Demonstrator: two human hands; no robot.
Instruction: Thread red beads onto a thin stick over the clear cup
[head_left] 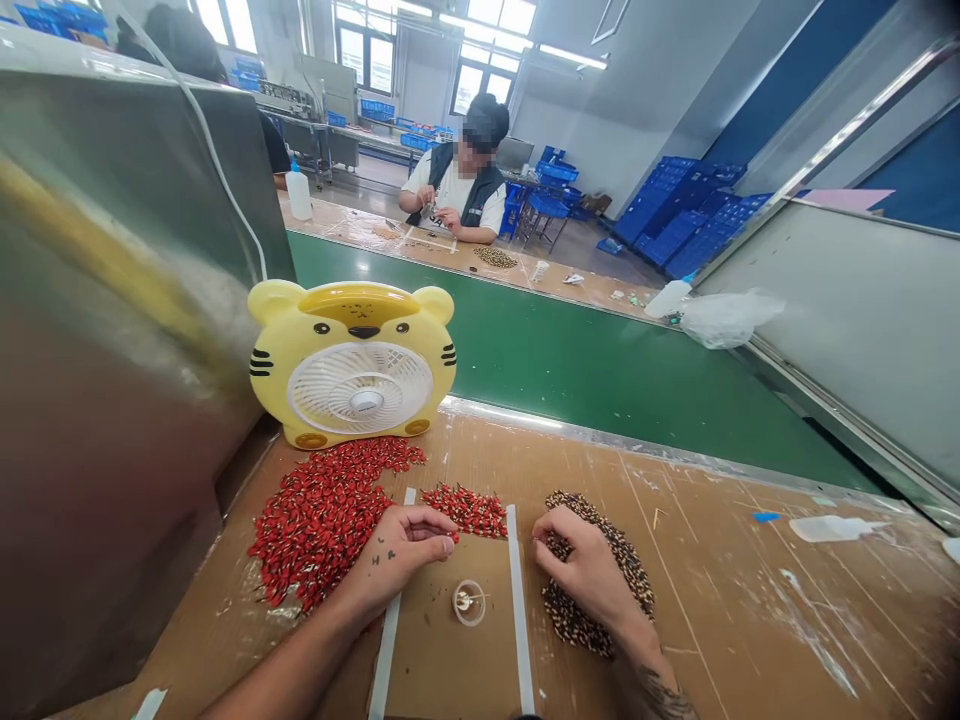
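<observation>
My left hand (pixel 420 540) has its thumb and fingertips pinched on a small red piece, just below a small pile of red pieces (pixel 469 510). A larger heap of red pieces (pixel 322 520) spreads left of it. My right hand (pixel 574 555) is over the left side of a pile of dark-and-gold pieces (pixel 622 550), its fingers curled; whatever is between its fingertips is too small to name. Between and below the hands, a small clear cup (pixel 469 604) with a thin stick in it stands on a brown board (pixel 450 665) edged by white tape strips.
A yellow tiger-shaped fan (pixel 352 365) stands behind the red heap. Metal housing (pixel 150 300) rises at the left. A green belt (pixel 570 360) crosses behind the table; beyond it a person (pixel 457 190) works. A glue bottle (pixel 829 528) lies at the right.
</observation>
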